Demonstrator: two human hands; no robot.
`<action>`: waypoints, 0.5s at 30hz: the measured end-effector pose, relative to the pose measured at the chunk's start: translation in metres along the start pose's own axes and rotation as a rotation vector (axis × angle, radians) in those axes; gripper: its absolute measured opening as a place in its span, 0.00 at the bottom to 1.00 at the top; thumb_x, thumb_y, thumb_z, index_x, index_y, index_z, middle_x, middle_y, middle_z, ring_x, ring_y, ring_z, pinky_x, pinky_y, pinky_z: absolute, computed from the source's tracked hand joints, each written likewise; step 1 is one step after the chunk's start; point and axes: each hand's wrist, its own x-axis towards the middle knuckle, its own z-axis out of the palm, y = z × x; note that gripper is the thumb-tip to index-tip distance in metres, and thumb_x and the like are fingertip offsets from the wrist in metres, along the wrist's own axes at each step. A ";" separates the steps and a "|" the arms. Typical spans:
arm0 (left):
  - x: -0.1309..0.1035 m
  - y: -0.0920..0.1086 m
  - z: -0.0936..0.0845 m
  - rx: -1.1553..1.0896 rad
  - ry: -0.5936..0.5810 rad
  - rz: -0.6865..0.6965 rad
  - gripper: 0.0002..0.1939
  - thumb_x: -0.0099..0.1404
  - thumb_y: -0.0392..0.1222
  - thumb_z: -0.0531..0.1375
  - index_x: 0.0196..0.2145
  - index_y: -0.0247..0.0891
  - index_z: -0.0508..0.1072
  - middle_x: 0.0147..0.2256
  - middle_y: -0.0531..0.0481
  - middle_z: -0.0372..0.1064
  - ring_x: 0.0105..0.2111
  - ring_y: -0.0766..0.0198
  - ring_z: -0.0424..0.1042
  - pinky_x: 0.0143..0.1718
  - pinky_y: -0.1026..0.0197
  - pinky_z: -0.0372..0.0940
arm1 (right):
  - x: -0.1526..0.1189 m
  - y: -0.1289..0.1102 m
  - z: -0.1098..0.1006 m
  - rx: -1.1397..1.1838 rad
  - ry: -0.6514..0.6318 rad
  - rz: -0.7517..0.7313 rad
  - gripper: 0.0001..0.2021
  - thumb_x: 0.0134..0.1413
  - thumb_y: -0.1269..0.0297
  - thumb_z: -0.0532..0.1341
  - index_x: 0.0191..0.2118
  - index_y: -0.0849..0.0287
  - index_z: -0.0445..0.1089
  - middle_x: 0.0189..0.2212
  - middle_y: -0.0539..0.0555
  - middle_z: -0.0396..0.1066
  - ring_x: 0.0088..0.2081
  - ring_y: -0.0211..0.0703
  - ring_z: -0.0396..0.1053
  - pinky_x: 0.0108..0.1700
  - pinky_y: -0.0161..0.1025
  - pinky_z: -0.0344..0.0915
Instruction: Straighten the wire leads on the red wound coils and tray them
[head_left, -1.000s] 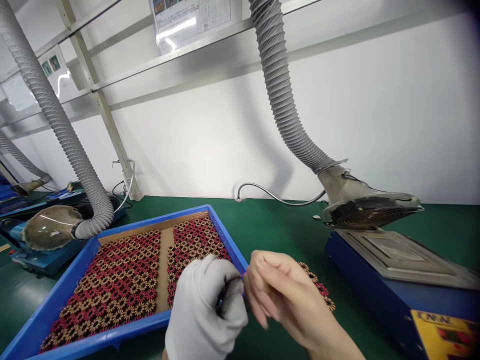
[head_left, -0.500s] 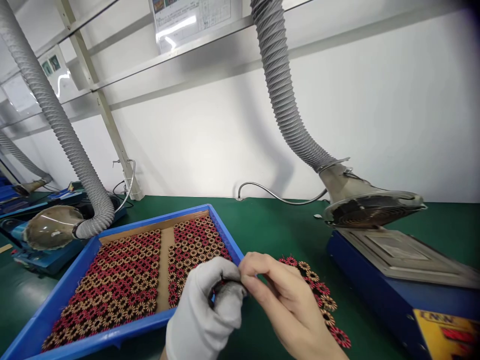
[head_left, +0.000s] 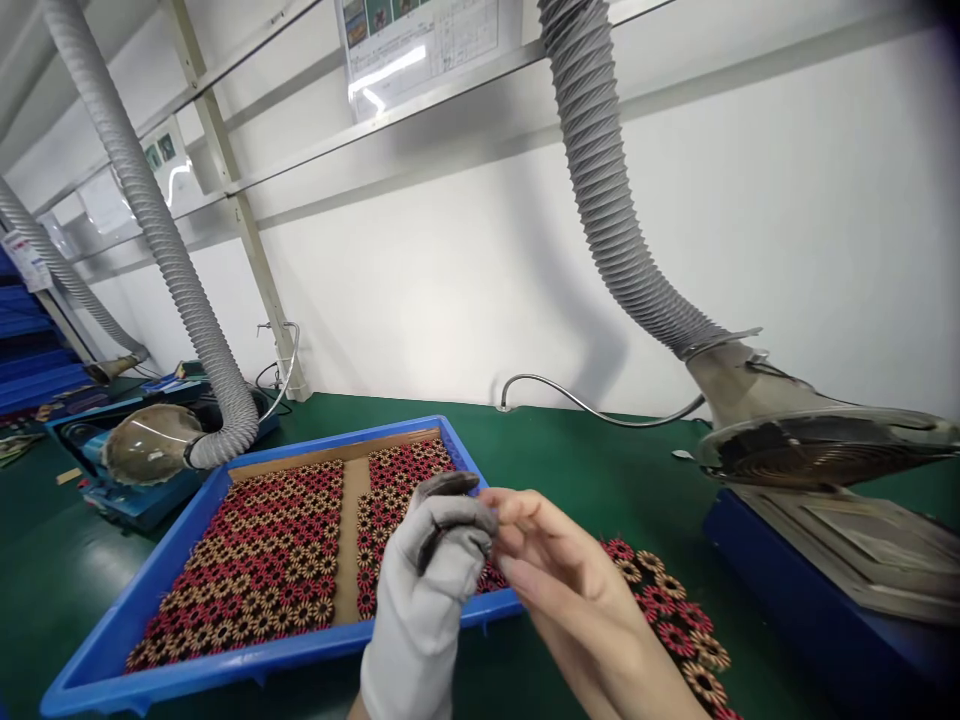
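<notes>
My left hand [head_left: 431, 590], in a white glove with darkened fingertips, is curled in front of the tray's near right part. Bare and slightly curled, my right hand [head_left: 577, 600] meets the gloved fingertips. Whatever lies between the fingers is too small or hidden to name. Behind and left of the hands is a blue tray [head_left: 247, 663] with rows of red and tan ring-shaped parts [head_left: 277, 550] on cardboard. More such rings [head_left: 675, 610] lie in a loose pile on the green table, right of my right hand.
At the right a blue machine [head_left: 780, 580] with a metal top plate sits under an extraction hood [head_left: 817, 440] on a grey hose [head_left: 607, 190]. Another hood [head_left: 150, 443] hangs beyond the tray at the left. A thin metal conduit [head_left: 592, 408] runs along the wall.
The view has swung left, so the tray and machine appear farther right. My gloved fingers have lifted and uncurled somewhat, and my right hand's fingers have loosened.
</notes>
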 end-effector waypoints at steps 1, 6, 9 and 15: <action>0.000 -0.002 0.000 -0.034 0.009 -0.020 0.09 0.62 0.36 0.55 0.32 0.42 0.75 0.40 0.51 0.71 0.46 0.62 0.68 0.47 0.65 0.64 | 0.001 0.002 0.002 0.061 -0.032 0.028 0.09 0.49 0.61 0.65 0.36 0.53 0.67 0.39 0.52 0.68 0.42 0.41 0.67 0.44 0.35 0.65; 0.003 -0.005 -0.004 -0.142 0.021 -0.096 0.08 0.62 0.38 0.58 0.39 0.42 0.75 0.42 0.51 0.73 0.47 0.63 0.69 0.49 0.65 0.64 | 0.007 0.016 0.003 0.179 0.045 0.069 0.12 0.44 0.61 0.69 0.35 0.54 0.70 0.37 0.52 0.71 0.40 0.40 0.69 0.43 0.34 0.66; 0.005 0.001 -0.008 -0.157 -0.013 -0.179 0.14 0.60 0.39 0.60 0.45 0.42 0.73 0.42 0.49 0.74 0.42 0.64 0.72 0.45 0.66 0.67 | 0.006 0.022 -0.002 0.209 0.070 0.141 0.14 0.44 0.61 0.70 0.39 0.54 0.73 0.39 0.54 0.72 0.40 0.39 0.69 0.41 0.32 0.67; 0.010 0.003 -0.021 -0.161 -0.051 -0.143 0.05 0.55 0.32 0.63 0.28 0.40 0.79 0.31 0.51 0.76 0.30 0.68 0.73 0.31 0.71 0.68 | 0.004 0.025 -0.004 0.265 0.072 0.250 0.11 0.45 0.62 0.70 0.38 0.54 0.74 0.37 0.53 0.73 0.40 0.43 0.70 0.44 0.41 0.67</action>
